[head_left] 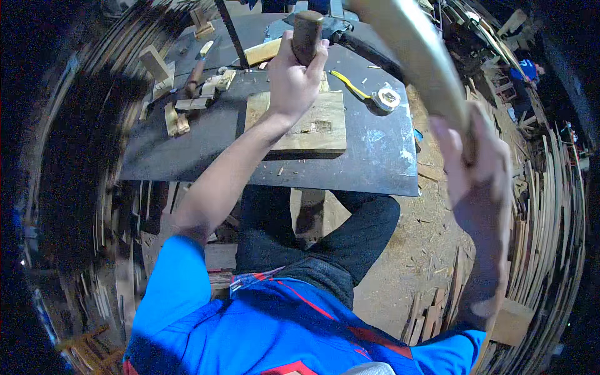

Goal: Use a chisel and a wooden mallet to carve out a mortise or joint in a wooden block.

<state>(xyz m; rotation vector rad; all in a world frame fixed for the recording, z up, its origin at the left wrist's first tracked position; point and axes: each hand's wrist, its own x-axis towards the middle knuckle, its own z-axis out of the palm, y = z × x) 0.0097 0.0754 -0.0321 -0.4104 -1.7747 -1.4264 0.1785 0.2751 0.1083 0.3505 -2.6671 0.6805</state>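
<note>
My left hand [294, 87] is closed around the thick wooden handle of a chisel [307, 31], its top end sticking up out of the fist. The chisel's blade is hidden behind the hand. Below it lies a thick wooden board [331, 112] with a shallow rectangular cut in its face. At the right, my right hand [478, 156] grips a long, pale wooden mallet [419, 56], raised high and blurred by motion. The mallet's far end runs out of the top of the picture, well apart from the chisel handle.
On the dark table [200, 150] lie a tape measure [386, 99] with yellow tape out, a wooden-handled tool [195, 78] and several offcuts [194, 104]. A saw blade [231, 31] stands at the back. Stacked wood strips [544, 206] line the right side; shavings cover the floor.
</note>
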